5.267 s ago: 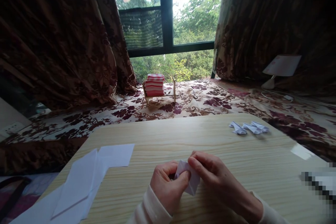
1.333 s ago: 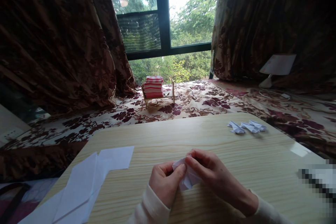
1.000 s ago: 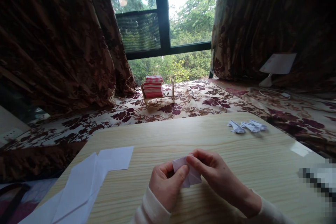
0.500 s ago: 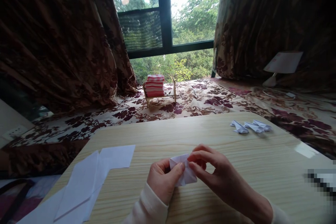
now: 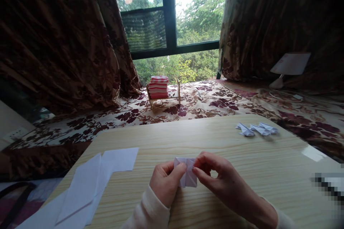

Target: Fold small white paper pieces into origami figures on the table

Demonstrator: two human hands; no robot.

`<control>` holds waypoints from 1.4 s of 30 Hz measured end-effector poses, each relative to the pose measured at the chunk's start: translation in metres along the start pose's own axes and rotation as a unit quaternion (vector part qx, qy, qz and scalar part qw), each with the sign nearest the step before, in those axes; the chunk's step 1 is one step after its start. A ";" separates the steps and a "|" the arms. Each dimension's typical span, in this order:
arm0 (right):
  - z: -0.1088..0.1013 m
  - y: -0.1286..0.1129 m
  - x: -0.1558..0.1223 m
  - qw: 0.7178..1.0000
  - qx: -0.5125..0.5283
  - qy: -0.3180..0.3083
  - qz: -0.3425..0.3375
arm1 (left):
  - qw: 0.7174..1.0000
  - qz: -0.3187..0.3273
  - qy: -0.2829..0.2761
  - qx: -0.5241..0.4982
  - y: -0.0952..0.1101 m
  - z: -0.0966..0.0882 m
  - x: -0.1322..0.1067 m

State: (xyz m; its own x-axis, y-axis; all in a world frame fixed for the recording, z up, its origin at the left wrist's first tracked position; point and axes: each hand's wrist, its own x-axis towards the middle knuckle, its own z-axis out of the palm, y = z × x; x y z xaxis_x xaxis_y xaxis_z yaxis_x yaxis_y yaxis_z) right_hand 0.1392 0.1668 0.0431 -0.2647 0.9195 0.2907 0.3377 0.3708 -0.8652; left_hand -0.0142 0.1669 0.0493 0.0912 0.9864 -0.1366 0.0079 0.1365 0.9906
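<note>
A pale wood-grain table with paper at both ends.
Loose white sheets lie overlapping on its near left corner, some running past the edge. Well apart from them, near the far right corner, small folded paper shapes sit close together in a short row. Something blurred lies at the right edge.
</note>
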 end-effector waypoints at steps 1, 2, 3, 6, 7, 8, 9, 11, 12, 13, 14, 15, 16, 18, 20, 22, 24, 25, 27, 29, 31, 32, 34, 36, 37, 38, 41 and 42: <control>0.000 0.000 0.000 1.000 -0.002 0.001 -0.002 | 1.000 -0.001 -0.002 0.007 -0.001 -0.001 0.000; 0.001 0.000 0.000 1.000 -0.006 0.002 -0.005 | 1.000 -0.001 -0.003 0.014 -0.002 -0.001 0.001; 0.001 0.001 0.000 1.000 -0.011 0.001 -0.009 | 1.000 0.000 -0.002 0.020 -0.004 -0.001 0.001; 0.001 0.001 0.000 0.999 -0.036 0.002 -0.030 | 1.000 0.002 0.000 0.023 -0.008 -0.002 0.003; 0.001 0.002 0.000 0.998 -0.049 0.005 -0.042 | 1.000 0.003 0.001 0.026 -0.009 -0.002 0.003; 0.001 0.002 -0.001 0.996 -0.063 0.008 -0.057 | 1.000 0.004 0.003 0.028 -0.010 -0.002 0.003; 0.001 0.003 -0.001 0.994 -0.078 0.012 -0.074 | 0.999 0.004 0.005 0.031 -0.010 -0.002 0.003; 0.001 0.004 -0.002 0.989 -0.104 0.018 -0.103 | 0.999 0.005 0.008 0.037 -0.010 -0.001 0.003; 0.001 0.004 -0.002 0.987 -0.113 0.019 -0.113 | 0.999 0.006 0.007 0.040 -0.010 -0.001 0.004; 0.001 0.004 -0.003 0.985 -0.122 0.018 -0.120 | 0.999 0.006 0.007 0.042 -0.010 -0.001 0.004; 0.001 0.003 -0.003 0.983 -0.131 0.016 -0.123 | 0.999 0.006 0.007 0.044 -0.011 -0.001 0.004; 0.001 0.003 -0.003 0.982 -0.143 0.016 -0.126 | 0.999 0.005 0.007 0.046 -0.011 -0.001 0.004; 0.000 0.002 -0.004 0.979 -0.156 0.016 -0.131 | 0.999 0.003 0.006 0.045 -0.011 -0.001 0.004; -0.001 -0.001 -0.004 0.969 -0.193 0.016 -0.150 | 0.999 -0.003 0.007 0.038 -0.011 -0.001 0.004; -0.003 -0.003 -0.004 0.953 -0.239 0.014 -0.186 | 0.999 -0.009 0.007 0.032 -0.011 -0.002 0.005; -0.005 -0.006 -0.003 0.934 -0.277 0.013 -0.223 | 1.000 -0.014 0.006 0.028 -0.010 -0.003 0.005; -0.007 -0.007 -0.003 0.922 -0.298 0.015 -0.247 | 1.000 -0.017 0.005 0.023 -0.010 -0.004 0.005; -0.007 -0.008 -0.003 0.918 -0.304 0.016 -0.254 | 1.000 -0.020 0.005 0.017 -0.010 -0.004 0.006; -0.007 -0.008 -0.003 0.911 -0.315 0.016 -0.265 | 1.000 -0.031 0.004 -0.003 -0.012 -0.005 0.007; -0.007 -0.008 -0.004 0.904 -0.327 0.018 -0.275 | 0.998 -0.047 0.001 -0.031 -0.015 -0.005 0.009; -0.008 -0.008 -0.004 0.894 -0.342 0.019 -0.289 | 0.996 -0.063 0.002 -0.058 -0.019 -0.005 0.010; -0.008 -0.007 -0.005 0.888 -0.350 0.020 -0.297 | 0.995 -0.068 0.006 -0.070 -0.020 -0.004 0.011; -0.008 -0.006 -0.005 0.880 -0.361 0.022 -0.308 | 0.994 -0.069 0.019 -0.087 -0.021 -0.003 0.011; -0.008 -0.006 -0.006 0.878 -0.359 0.026 -0.314 | 0.993 -0.062 0.036 -0.090 -0.020 -0.002 0.009; -0.008 -0.005 -0.006 0.883 -0.350 0.027 -0.311 | 0.994 -0.058 0.042 -0.087 -0.018 -0.001 0.008; -0.007 -0.005 -0.005 0.894 -0.331 0.027 -0.299 | 0.994 -0.054 0.048 -0.083 -0.016 -0.001 0.007; -0.005 -0.005 -0.003 0.954 -0.217 0.028 -0.207 | 0.995 -0.031 0.064 -0.069 -0.010 0.000 0.003; -0.004 -0.005 -0.001 0.972 -0.169 0.032 -0.160 | 0.995 -0.018 0.071 -0.061 -0.008 0.000 0.002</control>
State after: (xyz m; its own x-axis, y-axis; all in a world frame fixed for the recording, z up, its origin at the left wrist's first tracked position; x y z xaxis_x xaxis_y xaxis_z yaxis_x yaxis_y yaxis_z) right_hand 0.1416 0.1642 0.0487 -0.3521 0.7518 0.5576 0.5273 0.6515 -0.5454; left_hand -0.0138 0.1679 0.0409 -0.0490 0.9825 -0.1799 -0.1140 0.1735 0.9782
